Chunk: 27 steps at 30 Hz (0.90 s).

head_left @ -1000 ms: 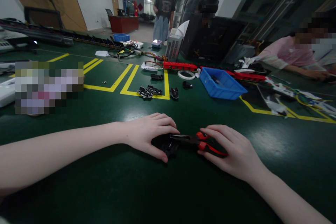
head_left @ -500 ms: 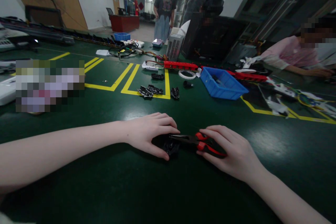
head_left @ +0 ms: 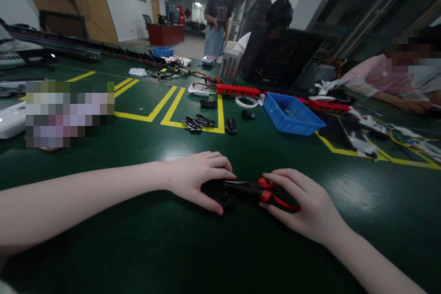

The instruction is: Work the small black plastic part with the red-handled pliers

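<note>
Head view: long-nose pliers applied to a small black part

Black part (head_left: 226, 196): located on the green table (head_left: 172, 252), directly in front of the seated worker I am watching. The left hand (head_left: 200, 178) grasps it from the side, thumb at the near edge and fingers curved over the far edge. Pliers (head_left: 248, 187) with red-and-black handles lie almost level, nose pointing left, tips at the part's upper side beside the left fingertips. The right hand (head_left: 305, 200) is closed around the handles. The part is dark and shaded by the left hand, so I cannot tell whether the tips grip it or merely touch it.

Beyond the hands, a yellow tape outline (head_left: 220, 112) marks the table. Two black pieces (head_left: 198, 122) lie together at its front line; a third piece (head_left: 208, 104) lies inside, farther back, and a fourth piece (head_left: 231, 126) just outside the right corner. To the right: a dark cup-shaped item (head_left: 247, 114), a white ring (head_left: 245, 101) and a blue bin (head_left: 296, 126). Red strips (head_left: 237, 90) run behind these.

Outermost, a co-worker in pink (head_left: 375, 78) leans over the table at right. Two people (head_left: 218, 7) stand beyond the far side.
</note>
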Tool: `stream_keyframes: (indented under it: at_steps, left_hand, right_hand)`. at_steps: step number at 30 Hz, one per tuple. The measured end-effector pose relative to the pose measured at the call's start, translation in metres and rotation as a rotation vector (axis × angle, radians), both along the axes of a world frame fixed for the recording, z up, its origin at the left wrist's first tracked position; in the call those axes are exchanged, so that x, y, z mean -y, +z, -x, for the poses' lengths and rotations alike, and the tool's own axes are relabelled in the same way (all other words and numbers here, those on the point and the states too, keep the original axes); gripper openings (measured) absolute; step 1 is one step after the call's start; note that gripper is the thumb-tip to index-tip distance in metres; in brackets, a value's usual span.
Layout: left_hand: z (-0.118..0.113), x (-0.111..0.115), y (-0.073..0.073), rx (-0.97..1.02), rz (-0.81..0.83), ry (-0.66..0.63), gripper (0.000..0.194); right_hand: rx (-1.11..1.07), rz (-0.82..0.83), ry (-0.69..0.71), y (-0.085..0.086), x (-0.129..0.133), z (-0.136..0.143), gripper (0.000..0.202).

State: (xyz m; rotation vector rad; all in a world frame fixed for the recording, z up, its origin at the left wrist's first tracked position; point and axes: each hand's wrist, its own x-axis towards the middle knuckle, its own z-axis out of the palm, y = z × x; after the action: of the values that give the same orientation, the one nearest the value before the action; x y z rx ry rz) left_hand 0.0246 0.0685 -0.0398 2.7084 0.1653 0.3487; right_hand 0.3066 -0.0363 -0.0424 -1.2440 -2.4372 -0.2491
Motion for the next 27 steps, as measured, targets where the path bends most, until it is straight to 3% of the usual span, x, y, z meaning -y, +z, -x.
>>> stream_keyframes:
  at_steps: [10, 18, 27]
  left_hand:
    - [0.0, 0.0, -0.001, 0.004, -0.013, 0.008, 0.065]
    - [-0.001, 0.003, 0.003, -0.049, -0.012, 0.027, 0.06]
    - [0.0, 0.012, 0.005, -0.085, -0.008, 0.064, 0.061]
  right_hand:
    - [-0.063, 0.09, -0.003, 0.0, 0.0, 0.003, 0.036]
    - [-0.034, 0.005, -0.01, 0.001, 0.002, 0.002, 0.039]
    - [-0.059, 0.052, -0.067, 0.0, 0.005, 0.004, 0.04]
